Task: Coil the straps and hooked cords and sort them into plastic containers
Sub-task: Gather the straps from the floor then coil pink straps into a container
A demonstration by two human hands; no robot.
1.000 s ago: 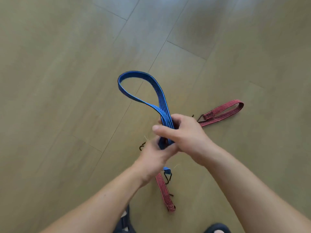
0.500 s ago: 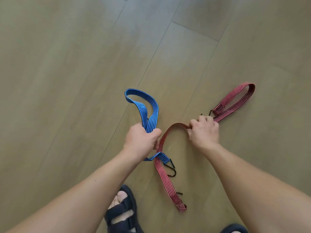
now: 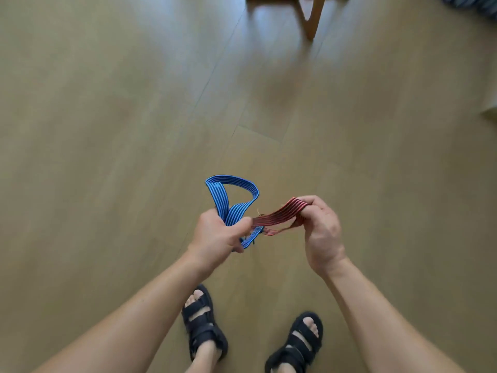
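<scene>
1. the left hand (image 3: pixel 217 234) is gripping the folded blue cord (image 3: pixel 234 211), whose loop is standing up above the fist.
2. the right hand (image 3: pixel 321 232) is pinching the fold of the red cord (image 3: pixel 279 215). half a second ago this cord was trailing on the floor (image 3: pixel 107 130); now it is hanging clear, with its other end reaching the left thumb.
3. both cords are now being held in the air, so picking up looks finished and coiling the red one is probably coming next.
4. no plastic container is showing, so sorting is still waiting.
</scene>
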